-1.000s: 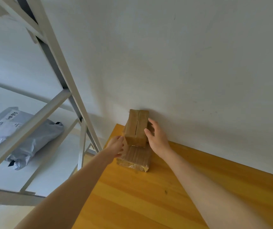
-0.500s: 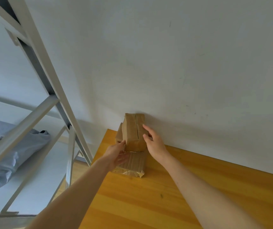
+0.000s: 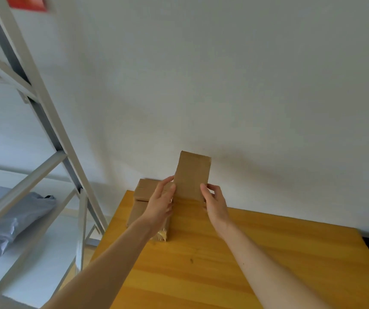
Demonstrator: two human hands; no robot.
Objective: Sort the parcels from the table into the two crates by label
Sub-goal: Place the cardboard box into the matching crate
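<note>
The wooden table [image 3: 246, 264] has three parcels at its far left corner and no crate is in view, so sorting seems barely begun. Two flat parcels [image 3: 143, 190] lie there. The left hand [image 3: 160, 204] and right hand [image 3: 215, 201] grip the upright parcel [image 3: 192, 175] by its sides.

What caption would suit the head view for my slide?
Left hand and right hand hold a cardboard parcel upright at the back of a wooden table, with other parcels beside it.

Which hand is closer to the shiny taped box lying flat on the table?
Left. The left hand is right over the taped box, holding the left edge of the upright box. The right hand is farther off, on that box's right side.
</note>
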